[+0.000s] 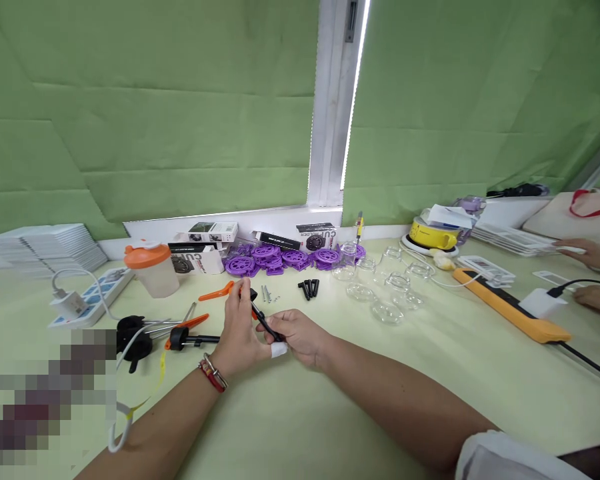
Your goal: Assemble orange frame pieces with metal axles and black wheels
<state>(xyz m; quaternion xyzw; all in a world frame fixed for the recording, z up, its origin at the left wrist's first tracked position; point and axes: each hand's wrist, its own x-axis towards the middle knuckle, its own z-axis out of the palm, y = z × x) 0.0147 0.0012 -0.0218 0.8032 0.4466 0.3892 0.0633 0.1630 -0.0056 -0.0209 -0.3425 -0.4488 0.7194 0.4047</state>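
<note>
In front of me, both hands meet at a slim black rod-shaped part, tilted, with a darker wide head at its upper end. My left hand is closed around it with the fingers up, and a white wrap covers the thumb tip. The fingertips of my right hand pinch its lower end. Just behind the hands lie small metal screws and several black handle-like pieces. To the left are a black assembly with an orange lever and black pieces with metal rods.
Purple plastic parts and printed boxes line the back. Clear glass-like cups stand right of centre. An orange-lidded shaker and power strip are left; an orange power strip and another person's hands are right.
</note>
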